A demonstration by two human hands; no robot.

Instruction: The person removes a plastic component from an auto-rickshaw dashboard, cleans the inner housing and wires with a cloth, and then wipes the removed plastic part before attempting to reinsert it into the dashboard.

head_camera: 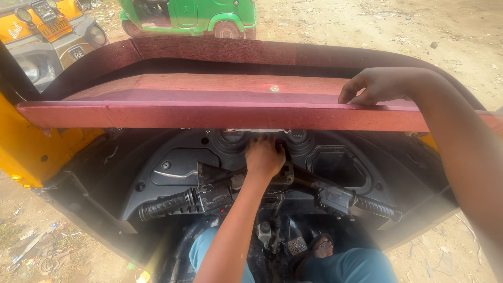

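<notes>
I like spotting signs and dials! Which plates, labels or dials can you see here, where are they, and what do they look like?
Yellow number plate: top left, on the yellow vehicle, slanted rectangle.
Small badge: just below it, grey rectangle.
Two round gauges: black, on the dashboard either side of the left hand.
Right hand: resting on the maroon panel.

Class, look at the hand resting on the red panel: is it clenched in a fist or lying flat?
Flat. The right hand lies palm-down on the red panel, fingers extended.

Right hand (pixel 380 86) on red panel (pixel 209 99)
</notes>
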